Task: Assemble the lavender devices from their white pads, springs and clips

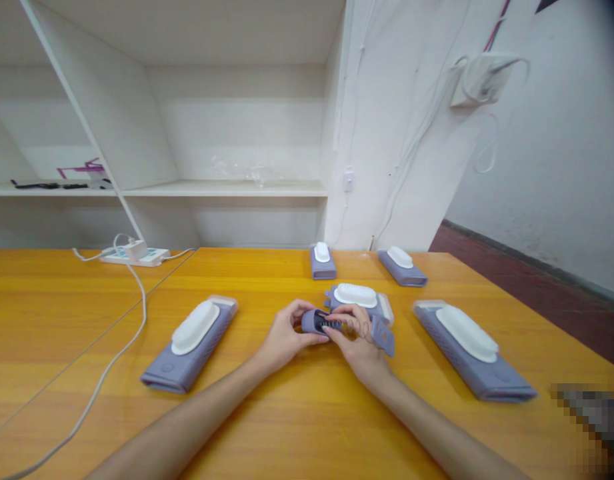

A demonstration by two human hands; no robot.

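Note:
My left hand (pixel 284 337) is closed around a small purple-grey plastic housing (pixel 310 321), whose open end faces right. At that opening, my right hand (pixel 367 360) pinches a dark ribbed part (pixel 331 325), which sits partly inside the housing. Thin wires loop over the right fingers to a flat purple-grey end piece (pixel 383 335), which hangs beside the back of that hand. Just behind both hands lies a purple-grey device with a white oval top (pixel 355 295). What the dark part is exactly, I cannot make out.
Similar devices lie at left (pixel 189 347), at right (pixel 477 350), at the back (pixel 323 261) and back right (pixel 403 267). A power strip (pixel 137 255) with a white cable (pixel 145 300) rests at the back left. White shelves (pixel 227 189) stand behind the wooden table (pixel 307 427).

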